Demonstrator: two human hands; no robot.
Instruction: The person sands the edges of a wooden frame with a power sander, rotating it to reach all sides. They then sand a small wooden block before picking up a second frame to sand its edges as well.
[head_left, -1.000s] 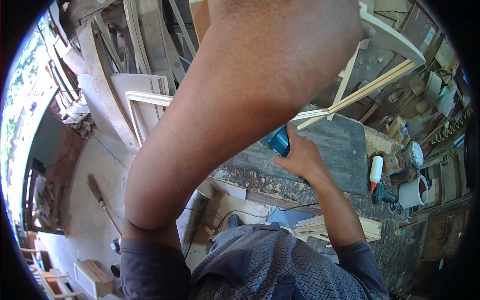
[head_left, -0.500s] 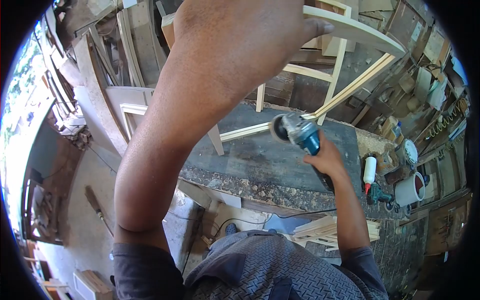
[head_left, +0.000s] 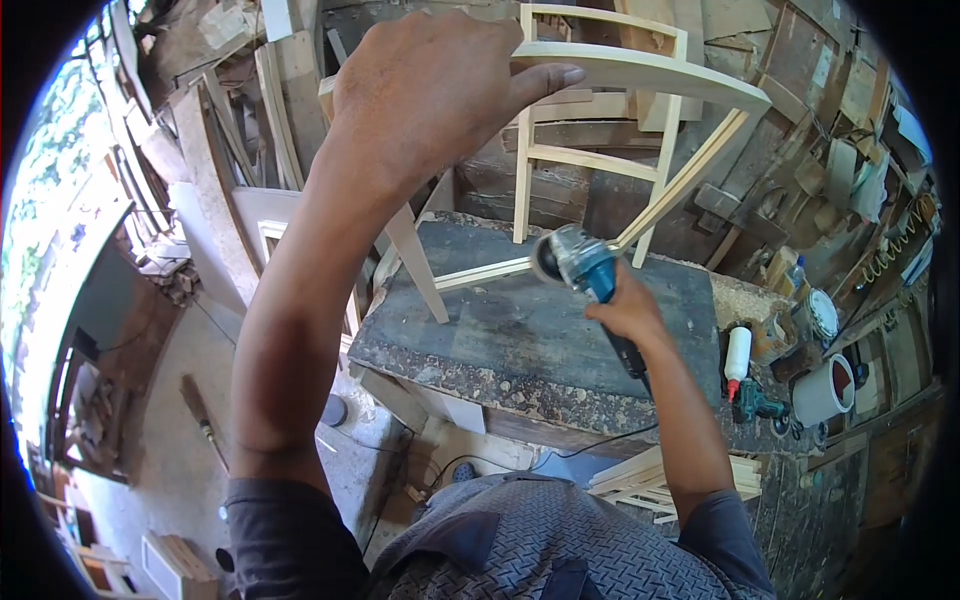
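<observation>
My left hand (head_left: 430,95) is raised at the top of the view, closed over the end of a pale, curved wooden rail. The rail belongs to a wooden frame (head_left: 650,68) standing on the dark workbench; the thumb shows along the rail, and the other fingertips are hidden. In my right hand (head_left: 635,308) is a blue and silver angle grinder (head_left: 588,265), gripped round its body. Its round disc (head_left: 546,258) points left, overlapping the frame's low slanted bar (head_left: 487,272) in this view. Behind stands a slatted wooden piece (head_left: 592,160) with curved crossbars.
A white bottle with a red tip (head_left: 738,355), a green cordless drill (head_left: 757,402) and a white bucket (head_left: 825,388) stand at the bench's right. Below the bench lie wooden strips (head_left: 690,482). A cord (head_left: 590,450) trails nearby. Boards (head_left: 205,180) lean at left.
My left hand shows farther left and lower, still on the rail, and more of the frame is in view. The grinder has shifted slightly left; the whole view has shifted somewhat.
</observation>
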